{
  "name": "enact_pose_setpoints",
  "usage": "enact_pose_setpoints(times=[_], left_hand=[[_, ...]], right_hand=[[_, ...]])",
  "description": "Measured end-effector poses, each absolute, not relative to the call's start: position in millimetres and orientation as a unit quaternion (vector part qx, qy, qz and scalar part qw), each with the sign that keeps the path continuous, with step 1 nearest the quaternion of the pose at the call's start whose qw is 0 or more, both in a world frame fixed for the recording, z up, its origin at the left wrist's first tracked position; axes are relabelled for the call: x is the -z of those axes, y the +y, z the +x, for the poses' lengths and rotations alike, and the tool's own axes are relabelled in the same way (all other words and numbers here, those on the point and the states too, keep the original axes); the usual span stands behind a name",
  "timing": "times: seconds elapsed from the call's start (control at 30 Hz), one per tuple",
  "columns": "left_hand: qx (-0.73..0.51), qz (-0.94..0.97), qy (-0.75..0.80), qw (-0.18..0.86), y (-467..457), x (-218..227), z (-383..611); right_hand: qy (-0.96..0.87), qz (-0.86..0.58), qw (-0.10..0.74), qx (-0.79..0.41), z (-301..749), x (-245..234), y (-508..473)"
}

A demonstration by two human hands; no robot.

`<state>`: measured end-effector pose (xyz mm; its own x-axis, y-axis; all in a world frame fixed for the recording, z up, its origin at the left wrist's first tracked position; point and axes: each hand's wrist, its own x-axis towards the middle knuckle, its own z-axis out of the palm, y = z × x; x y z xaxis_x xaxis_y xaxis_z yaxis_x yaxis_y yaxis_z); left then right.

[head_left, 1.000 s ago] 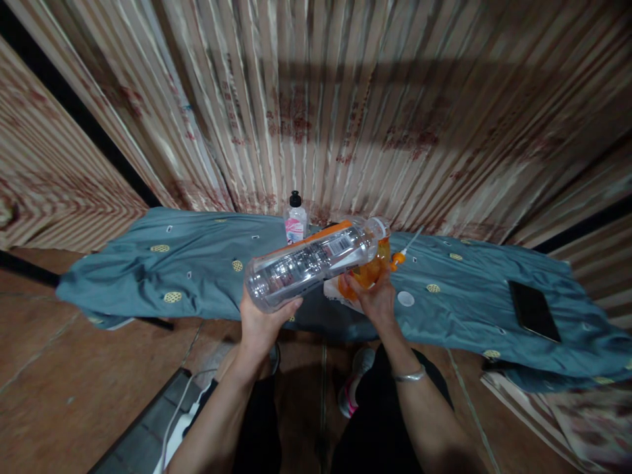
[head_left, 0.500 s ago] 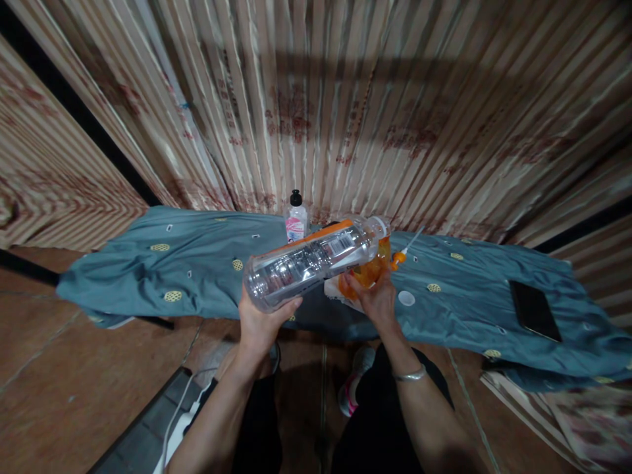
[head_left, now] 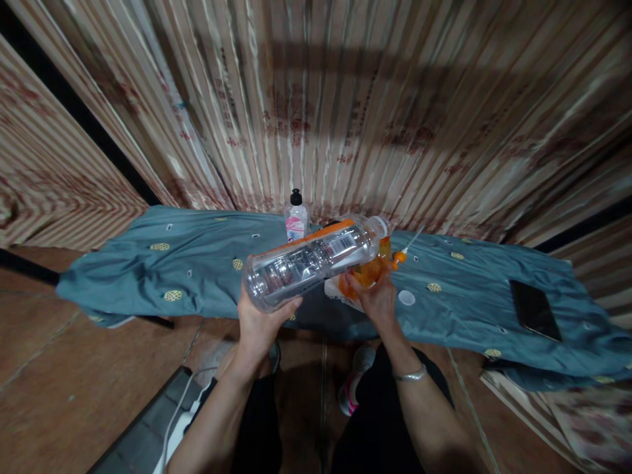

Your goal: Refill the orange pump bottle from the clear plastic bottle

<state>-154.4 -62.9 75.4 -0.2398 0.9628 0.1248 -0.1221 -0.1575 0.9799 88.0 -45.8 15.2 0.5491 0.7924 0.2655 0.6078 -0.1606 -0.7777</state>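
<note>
My left hand point(head_left: 261, 322) grips the base of a large clear plastic bottle point(head_left: 311, 262) with an orange label. The bottle is tilted, its open neck pointing right over an orange container point(head_left: 368, 270). My right hand point(head_left: 378, 299) is closed around that orange container, which stands near the front edge of a table draped in blue-grey cloth point(head_left: 197, 270). A white bottle cap point(head_left: 406, 298) lies on the cloth just right of my right hand. An orange-tipped tool point(head_left: 402, 251) lies behind the container.
A small bottle with a black cap and pink label point(head_left: 296, 218) stands at the back of the table. A dark phone point(head_left: 534, 309) lies at the right end. Striped curtains hang behind. A white cable and power strip point(head_left: 180, 421) lie on the floor at the lower left.
</note>
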Motion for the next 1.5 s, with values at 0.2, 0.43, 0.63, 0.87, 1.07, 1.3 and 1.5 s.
enact_pose_setpoints(times=[0.2,0.43,0.63,0.87,1.07,1.3,1.5], left_hand=[[-0.613,0.439,0.480,0.449,-63.3,-74.0,-156.0],[-0.624,0.433,0.487,0.432,-64.0,-77.4,-153.3],[-0.625,0.433,0.482,0.435,-63.0,-75.6,-152.8],[-0.615,0.443,0.488,0.432,-63.6,-74.4,-154.4],[-0.609,0.434,0.492,0.446,-64.1,-77.3,-155.7],[-0.609,0.438,0.494,0.441,-64.1,-78.1,-153.2],[-0.620,0.439,0.488,0.429,-63.7,-77.2,-153.0]], right_hand=[[-0.456,-0.768,0.437,-0.103,87.8,-16.0,-44.7],[-0.452,-0.759,0.453,-0.121,87.4,-17.2,-44.8],[-0.458,-0.762,0.445,-0.113,88.1,-14.3,-45.7],[-0.456,-0.768,0.439,-0.097,89.5,-11.1,-44.7],[-0.465,-0.762,0.441,-0.097,89.8,-10.4,-45.1],[-0.462,-0.756,0.452,-0.105,89.9,-11.0,-46.0],[-0.463,-0.760,0.445,-0.103,89.9,-12.9,-46.6]])
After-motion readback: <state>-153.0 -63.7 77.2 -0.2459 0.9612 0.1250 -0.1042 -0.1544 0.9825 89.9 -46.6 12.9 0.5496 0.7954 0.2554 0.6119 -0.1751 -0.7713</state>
